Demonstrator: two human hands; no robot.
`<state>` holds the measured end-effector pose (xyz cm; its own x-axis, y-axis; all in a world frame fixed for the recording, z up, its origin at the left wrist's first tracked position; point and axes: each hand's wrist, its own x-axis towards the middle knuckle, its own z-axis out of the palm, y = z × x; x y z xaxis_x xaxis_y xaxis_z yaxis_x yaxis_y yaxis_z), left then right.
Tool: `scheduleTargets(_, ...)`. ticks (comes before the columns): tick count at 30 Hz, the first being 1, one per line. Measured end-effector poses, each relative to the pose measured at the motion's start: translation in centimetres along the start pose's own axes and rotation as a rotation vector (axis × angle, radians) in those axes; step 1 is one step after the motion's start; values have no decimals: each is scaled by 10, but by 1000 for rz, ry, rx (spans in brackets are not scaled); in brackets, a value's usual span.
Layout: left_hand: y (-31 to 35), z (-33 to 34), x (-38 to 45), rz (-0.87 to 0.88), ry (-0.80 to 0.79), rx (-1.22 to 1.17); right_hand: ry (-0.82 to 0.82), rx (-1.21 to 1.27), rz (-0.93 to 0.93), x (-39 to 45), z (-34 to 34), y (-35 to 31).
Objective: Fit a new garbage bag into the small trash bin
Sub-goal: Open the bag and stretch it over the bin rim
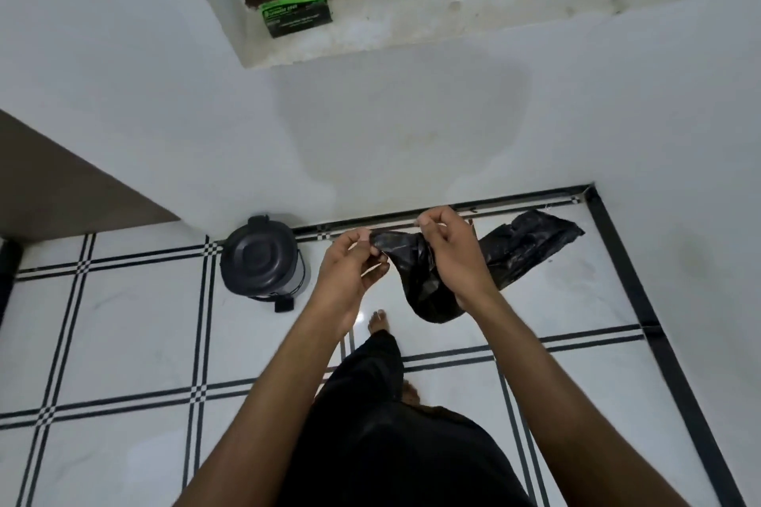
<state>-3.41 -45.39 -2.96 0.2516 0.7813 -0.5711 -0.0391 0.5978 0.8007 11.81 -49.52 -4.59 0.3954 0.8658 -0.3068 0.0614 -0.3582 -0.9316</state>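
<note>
A black garbage bag (523, 247) hangs crumpled between my hands, above the floor. My left hand (350, 272) pinches one edge of the bag's end with thumb and fingers. My right hand (449, 251) pinches the bag just beside it, and the rest of the bag droops under my right wrist and trails off to the right. The small black trash bin (261, 259) stands on the floor against the wall, to the left of my hands, with its round lid closed and its pedal facing me.
A green and black box (296, 14) sits on the window ledge up on the white wall. The floor (136, 321) is white tile with black lines. My bare feet and dark trousers (383, 416) are below my hands. Walls close in at the left and right.
</note>
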Motion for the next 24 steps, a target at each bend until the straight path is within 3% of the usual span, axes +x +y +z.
scheduleTargets(3,-5,-28,-25,55,37,132,-99,-18,-76,-28,16,-5)
scheduleTargets(7,-3,-59,-44,4,105,-143,-360,47,-111,-45,31,-8)
scheduleTargets(10,-7,-80,-53,8,196,-95,-441,-21,-135,-52,49,-9)
scheduleTargets(14,-15,-121,-58,163,375,125,-290,-197,-230,-56,77,-20)
scheduleTargets(16,-13,-147,-68,288,352,273,-170,-192,-264,-56,92,-25)
scheduleTargets(21,-4,-220,-90,484,250,903,-31,-106,-267,-67,157,-41)
scheduleTargets(24,-5,-269,-89,482,273,983,40,-15,-280,-77,191,-51)
